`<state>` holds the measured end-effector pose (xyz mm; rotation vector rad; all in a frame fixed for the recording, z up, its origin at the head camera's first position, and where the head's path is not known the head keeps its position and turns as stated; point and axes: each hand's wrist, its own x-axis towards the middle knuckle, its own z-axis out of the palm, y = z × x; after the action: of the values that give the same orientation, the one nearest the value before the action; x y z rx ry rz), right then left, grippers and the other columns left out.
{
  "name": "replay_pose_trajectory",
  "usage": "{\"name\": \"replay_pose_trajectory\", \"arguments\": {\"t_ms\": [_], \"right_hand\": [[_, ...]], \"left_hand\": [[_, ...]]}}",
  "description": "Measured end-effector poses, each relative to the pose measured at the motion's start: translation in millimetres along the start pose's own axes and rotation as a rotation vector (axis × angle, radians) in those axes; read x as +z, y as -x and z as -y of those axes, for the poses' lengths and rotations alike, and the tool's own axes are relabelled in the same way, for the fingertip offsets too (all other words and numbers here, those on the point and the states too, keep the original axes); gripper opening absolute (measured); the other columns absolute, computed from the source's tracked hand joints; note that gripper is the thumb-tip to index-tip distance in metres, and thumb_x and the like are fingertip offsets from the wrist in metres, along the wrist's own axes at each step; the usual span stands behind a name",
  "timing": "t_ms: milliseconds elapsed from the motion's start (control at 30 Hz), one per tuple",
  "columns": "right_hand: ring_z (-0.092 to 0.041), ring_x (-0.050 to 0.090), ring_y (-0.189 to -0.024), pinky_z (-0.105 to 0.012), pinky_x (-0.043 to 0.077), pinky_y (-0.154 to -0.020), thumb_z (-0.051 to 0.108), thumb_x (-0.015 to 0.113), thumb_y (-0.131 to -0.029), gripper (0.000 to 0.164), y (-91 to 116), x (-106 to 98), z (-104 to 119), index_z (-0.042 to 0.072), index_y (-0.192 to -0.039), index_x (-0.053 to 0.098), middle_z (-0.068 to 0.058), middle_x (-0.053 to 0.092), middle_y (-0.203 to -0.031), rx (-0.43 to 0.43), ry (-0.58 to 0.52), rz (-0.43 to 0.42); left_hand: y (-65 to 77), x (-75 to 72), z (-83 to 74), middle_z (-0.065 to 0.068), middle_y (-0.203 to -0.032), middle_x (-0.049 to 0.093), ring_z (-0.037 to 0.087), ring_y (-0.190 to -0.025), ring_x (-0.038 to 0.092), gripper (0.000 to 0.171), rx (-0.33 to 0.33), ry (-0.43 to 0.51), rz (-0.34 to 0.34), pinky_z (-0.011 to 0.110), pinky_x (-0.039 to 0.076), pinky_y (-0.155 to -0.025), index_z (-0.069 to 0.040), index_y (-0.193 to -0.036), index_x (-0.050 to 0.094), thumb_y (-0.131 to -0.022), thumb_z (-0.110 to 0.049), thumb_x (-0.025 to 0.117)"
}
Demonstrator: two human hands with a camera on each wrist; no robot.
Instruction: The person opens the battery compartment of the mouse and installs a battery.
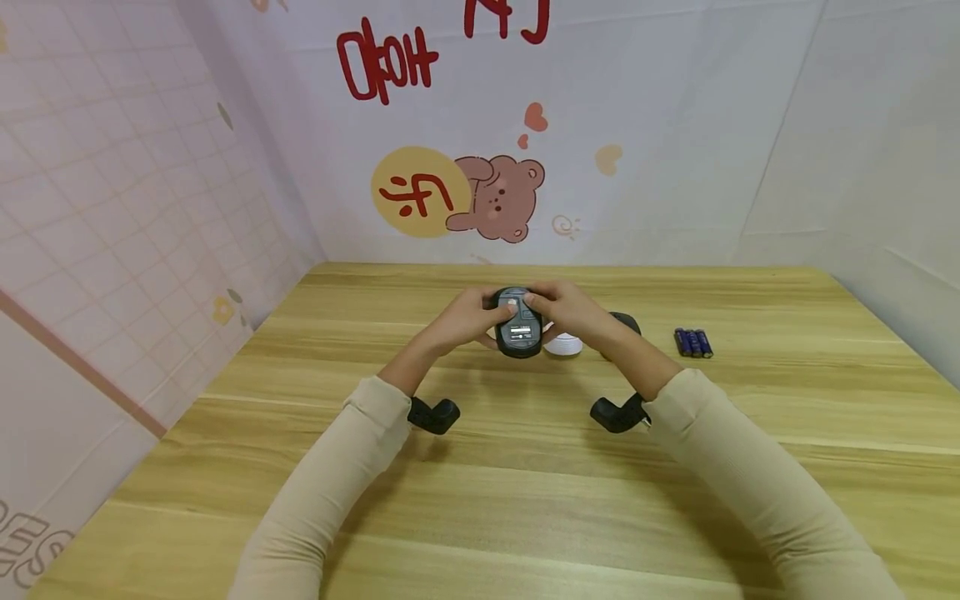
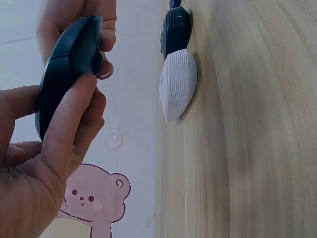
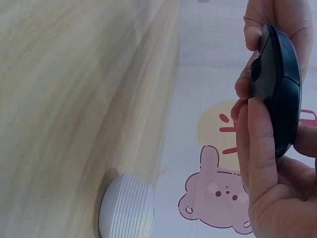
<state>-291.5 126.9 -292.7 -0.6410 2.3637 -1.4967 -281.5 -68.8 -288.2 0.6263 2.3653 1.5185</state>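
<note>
Both hands hold a black computer mouse [image 1: 517, 343] above the table, its underside with a pale label turned toward the head view. My left hand [image 1: 471, 318] grips the mouse's left side, thumb across the underside. On the other side my right hand [image 1: 567, 310] holds it, with the thumb on the underside near the far end. The left wrist view shows fingers [image 2: 74, 109] curled along the top face near the scroll wheel. A white mouse [image 2: 179, 84] with a ribbed side lies on the table behind the hands, beside a second dark mouse [image 2: 177, 29].
Dark blue batteries [image 1: 692, 342] lie side by side at the right on the wooden table [image 1: 510, 500]. Black wrist mounts [image 1: 435, 417] jut inward below each forearm. A printed cloth wall [image 1: 660, 83] rises behind the table's far edge.
</note>
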Motion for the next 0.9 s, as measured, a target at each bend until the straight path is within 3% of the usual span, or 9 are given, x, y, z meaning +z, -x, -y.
{"name": "replay_pose_trajectory", "arguments": {"t_ms": [200, 367, 533, 900], "right_hand": [[-0.026, 0.063, -0.092, -0.040, 0.057, -0.074, 0.019, 0.040, -0.103, 0.039, 5.1, -1.1, 1.2, -0.002, -0.136, 0.044, -0.021, 0.058, -0.115, 0.011, -0.069, 0.037], [-0.027, 0.059, -0.102, -0.042, 0.056, -0.075, 0.015, 0.043, -0.102, 0.040, 7.5, -2.6, 1.4, -0.001, -0.138, 0.041, -0.022, 0.054, -0.122, -0.035, -0.136, 0.095], [-0.028, 0.058, -0.102, -0.043, 0.056, -0.075, 0.012, 0.044, -0.101, 0.040, 8.1, -4.0, 2.3, -0.002, -0.138, 0.041, -0.023, 0.053, -0.122, -0.070, -0.153, 0.104], [-0.023, 0.064, -0.090, -0.038, 0.057, -0.071, 0.014, 0.046, -0.101, 0.037, 7.8, -4.2, 0.8, -0.007, -0.130, 0.048, -0.022, 0.062, -0.110, -0.108, -0.035, 0.025]], "left_hand": [[0.3, -0.4, -1.3, 0.017, -0.119, 0.057, 0.026, -0.101, 0.060, 0.039, -0.023, 0.036, 0.010, 0.035, 0.058, -0.066, -0.001, -0.136, 0.047, -0.099, -0.014, 0.050], [0.3, -0.3, -2.4, 0.018, -0.120, 0.057, 0.027, -0.101, 0.061, 0.039, -0.029, 0.065, 0.011, 0.035, 0.058, -0.065, 0.001, -0.134, 0.048, -0.099, -0.014, 0.051], [0.3, -0.7, -3.5, 0.019, -0.118, 0.057, 0.027, -0.097, 0.062, 0.039, -0.013, 0.066, 0.004, 0.035, 0.058, -0.065, 0.002, -0.133, 0.048, -0.098, -0.015, 0.052], [0.8, -0.2, -3.4, 0.019, -0.116, 0.058, 0.027, -0.095, 0.063, 0.037, 0.002, 0.080, -0.008, 0.036, 0.058, -0.065, 0.003, -0.131, 0.049, -0.098, -0.013, 0.053]]}}
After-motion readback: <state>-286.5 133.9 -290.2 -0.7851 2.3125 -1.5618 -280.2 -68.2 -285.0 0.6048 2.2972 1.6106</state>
